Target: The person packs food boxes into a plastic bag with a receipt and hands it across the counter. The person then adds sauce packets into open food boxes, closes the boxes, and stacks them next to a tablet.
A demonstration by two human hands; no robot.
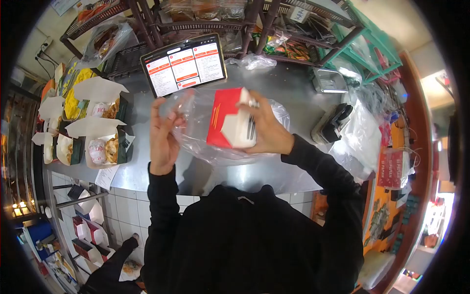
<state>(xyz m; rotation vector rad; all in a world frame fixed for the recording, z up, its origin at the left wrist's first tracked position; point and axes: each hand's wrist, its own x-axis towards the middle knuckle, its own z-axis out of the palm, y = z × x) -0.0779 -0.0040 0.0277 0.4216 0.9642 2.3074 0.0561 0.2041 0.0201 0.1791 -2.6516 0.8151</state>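
Note:
A red and white takeaway food box (226, 117) is in my right hand (270, 128), whose fingers wrap round its right side above the metal counter. Thin clear plastic bag (198, 147) spreads around and beneath the box; how far the box sits inside it I cannot tell. At the bag's left edge, my left hand (165, 139) has its fingers bent, pinching the film. Just behind that hand stands a tablet (185, 63) with order tickets on its screen.
Open food boxes (100, 147) with wrapped portions line the counter's left end. A black device (335, 122) and loose plastic bags (360, 137) lie on the right. Racks (205, 27) of packets rise behind. Another person's dark sleeve (115, 262) shows at lower left.

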